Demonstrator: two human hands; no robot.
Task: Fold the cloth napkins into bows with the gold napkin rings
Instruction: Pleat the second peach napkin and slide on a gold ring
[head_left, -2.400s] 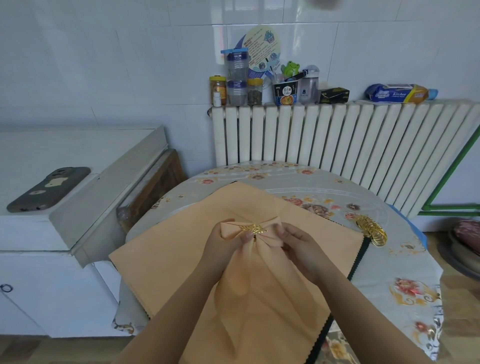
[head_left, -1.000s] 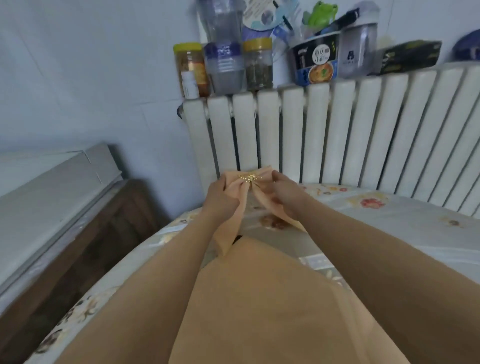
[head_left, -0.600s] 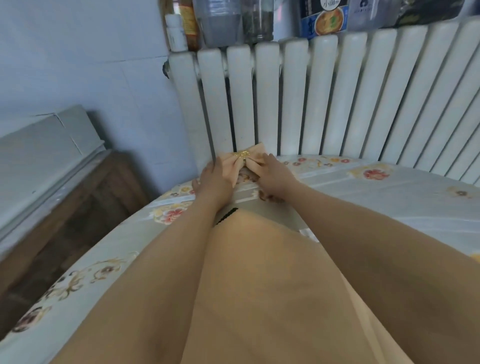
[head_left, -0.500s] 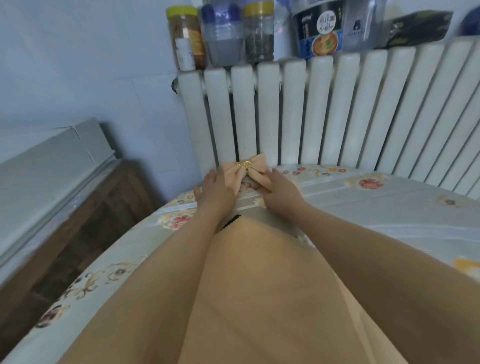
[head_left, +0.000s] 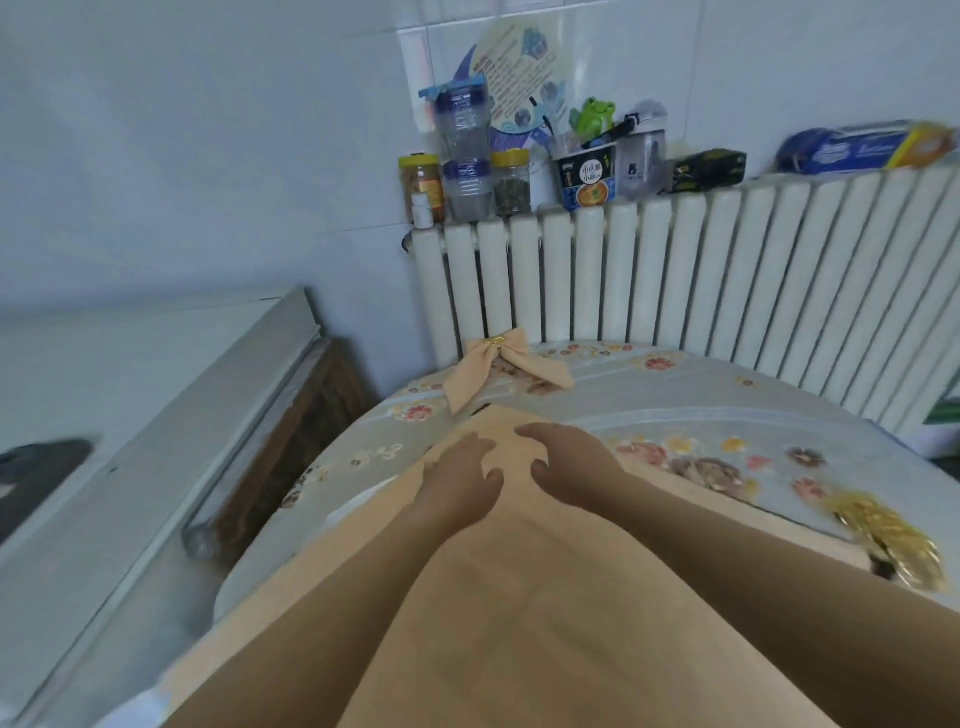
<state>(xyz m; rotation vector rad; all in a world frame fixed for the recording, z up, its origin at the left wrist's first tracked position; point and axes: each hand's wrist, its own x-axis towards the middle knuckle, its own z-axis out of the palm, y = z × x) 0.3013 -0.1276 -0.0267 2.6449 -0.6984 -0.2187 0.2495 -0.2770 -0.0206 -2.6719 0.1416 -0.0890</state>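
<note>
1. The left hand (head_left: 460, 480) is empty, its fingers loosely spread and slightly curled, palm down over the far end of the stack of peach napkins (head_left: 545, 597). Whether it rests on the cloth or hangs just above it cannot be told.
2. The right hand (head_left: 569, 462) is likewise empty and half open, fingers bent and thumb pointing toward the left hand, just beside it over the same stack.
3. The finished bow napkin (head_left: 501, 364) lies beyond the stack, at the far edge of the table, well clear of both hands. Its two tails splay out toward the stack, and a gold napkin ring (head_left: 496, 341) cinches its middle.
4. The bow sits right at the foot of the white radiator (head_left: 675, 280), which stands behind the stack.
5. To the right of the stack, a blurred pile of gold napkin rings (head_left: 891, 540) lies on the floral tablecloth (head_left: 727, 415).
6. A row of jars and bottles (head_left: 467, 176), a noodle cup (head_left: 589, 179) and a green frog figure (head_left: 595, 111) stand along the radiator top, far beyond the stack.
7. Left of the stack is a white cabinet top (head_left: 130, 374) with a dark object at its edge.
8. Both bare forearms reach forward from the bottom of the view over the stack, converging toward its far end and hiding much of the cloth.
</note>
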